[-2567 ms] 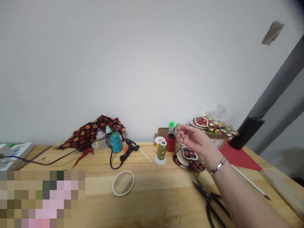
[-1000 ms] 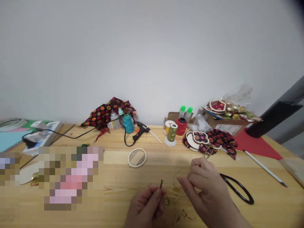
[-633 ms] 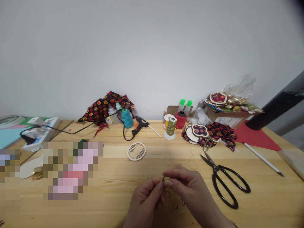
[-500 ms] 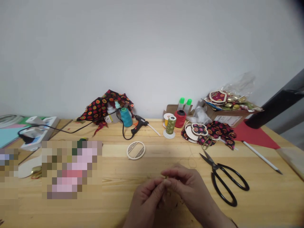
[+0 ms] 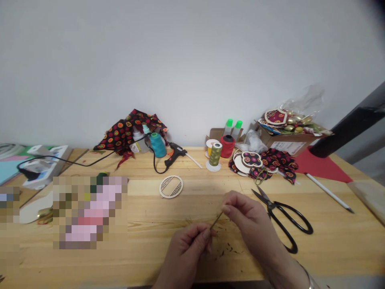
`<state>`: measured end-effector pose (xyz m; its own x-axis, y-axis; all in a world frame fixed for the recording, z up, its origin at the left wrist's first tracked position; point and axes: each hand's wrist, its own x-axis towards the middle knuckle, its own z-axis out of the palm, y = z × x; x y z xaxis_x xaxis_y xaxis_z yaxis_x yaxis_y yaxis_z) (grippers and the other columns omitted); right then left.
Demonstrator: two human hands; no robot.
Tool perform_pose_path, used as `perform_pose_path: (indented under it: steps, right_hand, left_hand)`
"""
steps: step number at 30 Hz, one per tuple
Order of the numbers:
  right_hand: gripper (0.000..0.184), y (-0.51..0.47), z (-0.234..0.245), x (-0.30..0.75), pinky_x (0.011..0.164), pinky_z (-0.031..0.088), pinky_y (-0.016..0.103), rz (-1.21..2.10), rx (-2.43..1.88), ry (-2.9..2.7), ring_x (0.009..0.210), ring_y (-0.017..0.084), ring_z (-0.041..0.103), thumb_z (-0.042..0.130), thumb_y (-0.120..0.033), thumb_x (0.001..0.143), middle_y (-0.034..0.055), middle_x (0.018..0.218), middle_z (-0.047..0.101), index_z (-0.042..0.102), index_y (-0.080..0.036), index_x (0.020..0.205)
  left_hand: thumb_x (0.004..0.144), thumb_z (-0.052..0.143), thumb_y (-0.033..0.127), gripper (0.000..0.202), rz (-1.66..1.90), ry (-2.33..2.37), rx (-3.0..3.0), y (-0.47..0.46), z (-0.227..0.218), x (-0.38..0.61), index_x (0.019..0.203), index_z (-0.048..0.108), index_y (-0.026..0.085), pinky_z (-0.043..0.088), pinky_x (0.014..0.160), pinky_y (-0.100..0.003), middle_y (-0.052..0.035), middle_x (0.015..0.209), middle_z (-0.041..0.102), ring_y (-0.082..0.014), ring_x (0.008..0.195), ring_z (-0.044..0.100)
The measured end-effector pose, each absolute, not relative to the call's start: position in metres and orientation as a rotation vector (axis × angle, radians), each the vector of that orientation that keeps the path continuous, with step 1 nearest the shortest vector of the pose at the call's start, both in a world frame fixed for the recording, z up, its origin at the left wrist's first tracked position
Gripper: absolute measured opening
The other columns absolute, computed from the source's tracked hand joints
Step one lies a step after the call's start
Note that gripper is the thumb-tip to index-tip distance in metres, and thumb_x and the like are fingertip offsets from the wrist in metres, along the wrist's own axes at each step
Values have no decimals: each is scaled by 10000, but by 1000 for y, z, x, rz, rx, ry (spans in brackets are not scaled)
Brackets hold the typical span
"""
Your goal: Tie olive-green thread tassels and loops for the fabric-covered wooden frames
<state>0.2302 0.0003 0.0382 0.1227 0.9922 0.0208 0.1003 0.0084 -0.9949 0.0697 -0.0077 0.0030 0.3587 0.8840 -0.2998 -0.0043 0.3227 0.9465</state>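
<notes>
Between my two hands runs a short, taut olive-gold cord [image 5: 217,220], slanting up to the right. My left hand [image 5: 192,243] pinches its lower end between thumb and forefinger. The upper end is in the fingertips of my right hand [image 5: 246,218], which is raised a little higher. Dark scraps [image 5: 228,249] lie on the wooden table below. A pale oval openwork wooden piece [image 5: 171,187] rests beyond my hands. Black-handled scissors [image 5: 272,205] lie by my right hand with the blades slightly apart; my wrist covers part of one handle.
Along the wall stand a teal thread cone [image 5: 158,145], a glue gun [image 5: 175,155], an olive thread spool [image 5: 215,154] and a red thread cone [image 5: 227,146]. Patterned fabric pieces [image 5: 279,162], a filled cardboard box [image 5: 288,142] and a white pencil [image 5: 329,192] are at right. A power strip [image 5: 49,164] sits left.
My right hand has moved up and right, away from my left. The cord, mostly hidden between the fingers before, now shows stretched between both hands.
</notes>
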Motion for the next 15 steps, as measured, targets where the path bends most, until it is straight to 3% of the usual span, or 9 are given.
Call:
perform_pose_path:
  steps: [8,15]
  right_hand:
    - [143,7,47,269,627,366,226,857,-1245,-1070,684,125,447,645,-313,794,-27,711,534,596,-209,709]
    - [97,6,69,286,694,369,221,718,-1154,-891,756,119,485,719,-272,744,-15,796,583,651,-203,750]
  left_hand:
    - [781,619,409,288,732,1091,1034,-6,1,71,618,598,173,258,522,-225,40,583,468,-116,564,358]
    - [751,638,426,308,745,1106,1005,-2,-1,72,597,605,161,251,495,-216,47,554,462,-100,522,349]
